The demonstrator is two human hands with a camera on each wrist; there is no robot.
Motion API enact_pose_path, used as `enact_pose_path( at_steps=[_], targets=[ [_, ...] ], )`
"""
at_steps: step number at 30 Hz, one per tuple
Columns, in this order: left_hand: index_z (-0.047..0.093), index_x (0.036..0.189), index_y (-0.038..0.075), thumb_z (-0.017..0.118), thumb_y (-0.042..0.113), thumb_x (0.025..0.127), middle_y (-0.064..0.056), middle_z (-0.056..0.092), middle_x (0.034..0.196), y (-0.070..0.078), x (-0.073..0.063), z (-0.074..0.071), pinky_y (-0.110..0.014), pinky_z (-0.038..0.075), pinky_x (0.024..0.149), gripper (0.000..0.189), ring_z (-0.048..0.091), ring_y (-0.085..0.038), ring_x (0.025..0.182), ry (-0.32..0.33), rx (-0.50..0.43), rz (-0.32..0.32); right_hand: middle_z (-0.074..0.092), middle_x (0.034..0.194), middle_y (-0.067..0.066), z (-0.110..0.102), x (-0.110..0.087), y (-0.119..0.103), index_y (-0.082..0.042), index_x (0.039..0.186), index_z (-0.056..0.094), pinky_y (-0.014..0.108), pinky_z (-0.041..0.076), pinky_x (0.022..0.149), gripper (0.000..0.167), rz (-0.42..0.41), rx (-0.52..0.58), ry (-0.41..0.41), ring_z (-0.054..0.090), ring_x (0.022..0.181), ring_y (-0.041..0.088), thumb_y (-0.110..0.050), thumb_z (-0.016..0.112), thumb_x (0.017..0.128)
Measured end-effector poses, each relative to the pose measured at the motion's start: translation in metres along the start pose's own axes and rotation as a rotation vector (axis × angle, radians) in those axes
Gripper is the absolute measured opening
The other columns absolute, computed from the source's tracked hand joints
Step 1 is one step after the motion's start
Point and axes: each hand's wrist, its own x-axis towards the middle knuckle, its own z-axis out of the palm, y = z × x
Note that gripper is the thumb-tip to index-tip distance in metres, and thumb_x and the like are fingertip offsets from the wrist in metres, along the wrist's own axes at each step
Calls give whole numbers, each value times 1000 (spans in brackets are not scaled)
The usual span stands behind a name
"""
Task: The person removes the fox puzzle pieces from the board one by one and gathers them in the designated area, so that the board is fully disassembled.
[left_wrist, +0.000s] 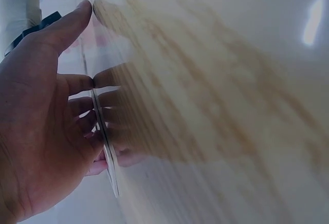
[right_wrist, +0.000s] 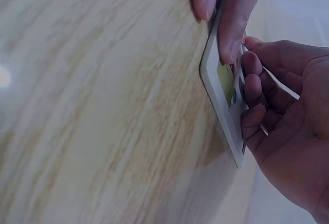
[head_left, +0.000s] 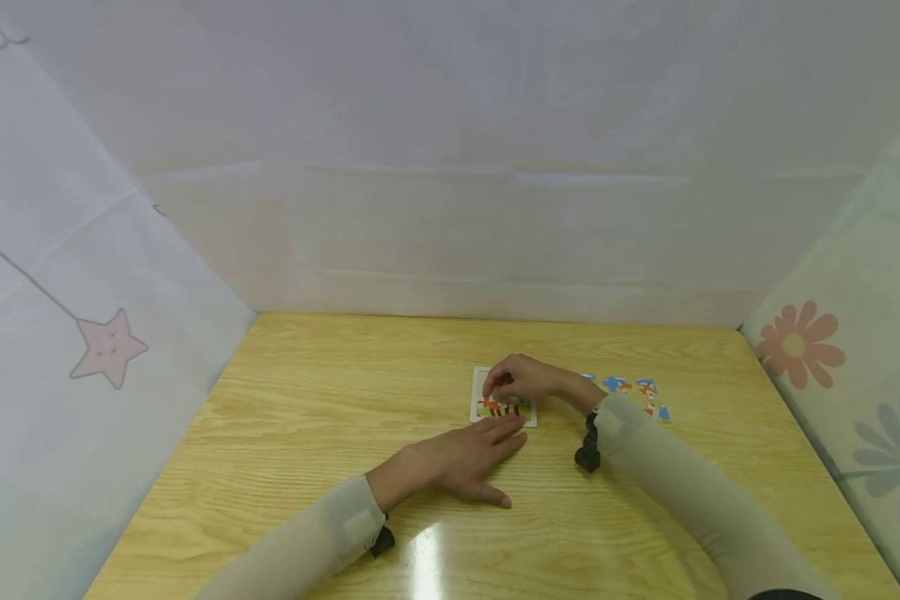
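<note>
A small jigsaw board [head_left: 474,408] with a white border lies on the table, its lower part filled with red, green and dark-striped picture pieces. Over it, my right hand [head_left: 525,377] bends its fingers down and pinches a red puzzle piece [head_left: 489,403] at the board's left side; the fingertips mostly hide that piece. My left hand [head_left: 468,457] lies with fingers extended and thumb spread, its fingertips on the near border of the board. In the right wrist view, left fingertips [right_wrist: 230,49] rest on the white border, close to the curled right fingers [right_wrist: 253,88].
Several loose puzzle pieces [head_left: 647,387] in blue, orange and white lie right of the board, partly behind the right forearm. The wooden table [head_left: 307,400] meets white cloth walls [head_left: 495,233] at the back and sides. Dark straps sit on both wrists.
</note>
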Motion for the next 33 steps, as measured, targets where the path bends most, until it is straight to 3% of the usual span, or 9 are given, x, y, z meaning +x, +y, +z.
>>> enact_pose_path(
  at_steps=[15,24,33],
  targets=[
    [20,171,11,52,75,99,-11,7,179,0,2,1,-38,24,131,101,7,-24,165,1,3,-10,75,97,11,2,3,1,1,108,75,30,59,80,12,-22,52,22,70,87,20,-7,67,104],
    [21,171,11,52,75,99,-11,8,179,0,2,0,-38,25,130,101,9,-25,165,2,-9,-6,75,94,10,5,3,0,0,107,75,29,57,76,9,12,89,39,69,83,15,-6,70,102],
    [20,171,10,50,75,100,-12,7,179,1,4,1,-39,21,132,101,8,-25,165,-7,-5,3,75,96,16,8,-3,1,2,107,73,35,60,79,9,19,162,106,72,86,26,-4,70,102]
  ],
)
